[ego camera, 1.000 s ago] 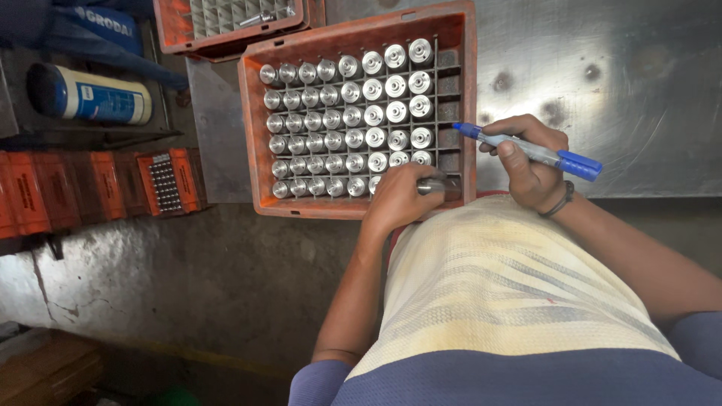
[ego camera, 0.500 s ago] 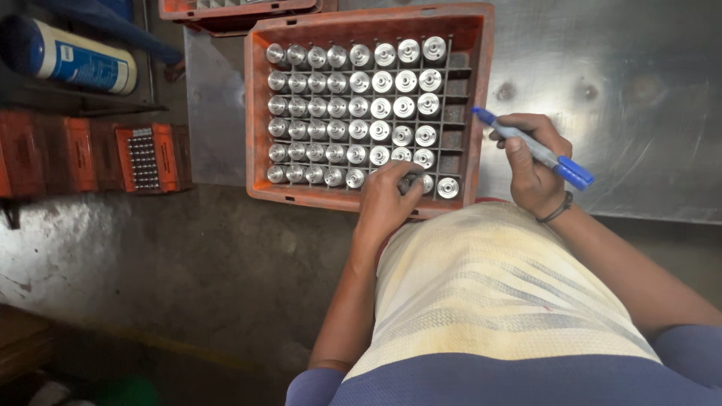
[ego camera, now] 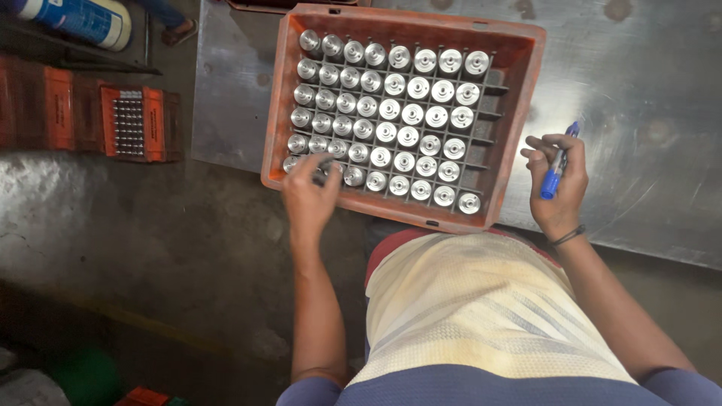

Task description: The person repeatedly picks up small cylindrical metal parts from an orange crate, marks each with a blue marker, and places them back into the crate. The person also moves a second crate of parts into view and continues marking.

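Observation:
An orange plastic crate [ego camera: 519,113] lies on a metal table [ego camera: 647,90], its grid filled with several rows of upright shiny metal cylinders [ego camera: 398,113]. My left hand [ego camera: 308,194] reaches over the crate's near left corner, fingertips pinched on a metal cylinder [ego camera: 325,167] in the front row. My right hand [ego camera: 558,184] hovers over the table just right of the crate and holds a blue marker pen [ego camera: 555,164], tip pointing up.
A smaller orange tray [ego camera: 135,124] of small metal parts sits low at the left. A blue and white spray can [ego camera: 79,19] lies at the top left. Concrete floor [ego camera: 150,248] lies below the table edge.
My left hand has slid from the crate's front right cells to its front left corner. My right hand turned the marker from slanted to nearly upright. The view shifted, crate now lower in frame.

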Demonstrator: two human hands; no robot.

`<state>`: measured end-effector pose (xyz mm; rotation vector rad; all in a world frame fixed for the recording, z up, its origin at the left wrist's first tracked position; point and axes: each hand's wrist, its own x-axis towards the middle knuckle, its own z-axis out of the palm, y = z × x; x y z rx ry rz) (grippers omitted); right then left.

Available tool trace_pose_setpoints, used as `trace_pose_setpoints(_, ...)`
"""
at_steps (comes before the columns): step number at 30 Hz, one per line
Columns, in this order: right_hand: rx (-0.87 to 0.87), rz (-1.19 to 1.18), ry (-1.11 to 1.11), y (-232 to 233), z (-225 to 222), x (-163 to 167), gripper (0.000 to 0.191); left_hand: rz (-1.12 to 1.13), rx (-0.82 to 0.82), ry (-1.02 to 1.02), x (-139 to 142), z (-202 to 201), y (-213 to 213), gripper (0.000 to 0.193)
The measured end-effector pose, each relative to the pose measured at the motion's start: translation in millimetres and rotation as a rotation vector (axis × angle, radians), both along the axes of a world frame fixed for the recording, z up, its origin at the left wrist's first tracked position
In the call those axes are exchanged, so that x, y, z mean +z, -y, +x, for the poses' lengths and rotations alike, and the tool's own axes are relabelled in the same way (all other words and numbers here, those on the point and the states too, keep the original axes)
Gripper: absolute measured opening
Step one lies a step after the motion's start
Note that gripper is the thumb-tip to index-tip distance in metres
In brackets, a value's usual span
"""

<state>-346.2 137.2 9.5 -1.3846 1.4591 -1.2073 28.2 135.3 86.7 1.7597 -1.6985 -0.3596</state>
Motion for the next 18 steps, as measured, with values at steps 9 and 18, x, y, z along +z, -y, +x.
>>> trace_pose_setpoints(9, -0.19, 0.122, -0.327, 1, 34, 3, 0.037, -0.036, 0.089, 0.078, -6, 95, 69, 0.019)
trace_pose_setpoints(18, -0.427, 0.29, -0.669, -4, 53, 17, 0.039, 0.367, -0.183, -1.187, -107, 99, 133, 0.032)
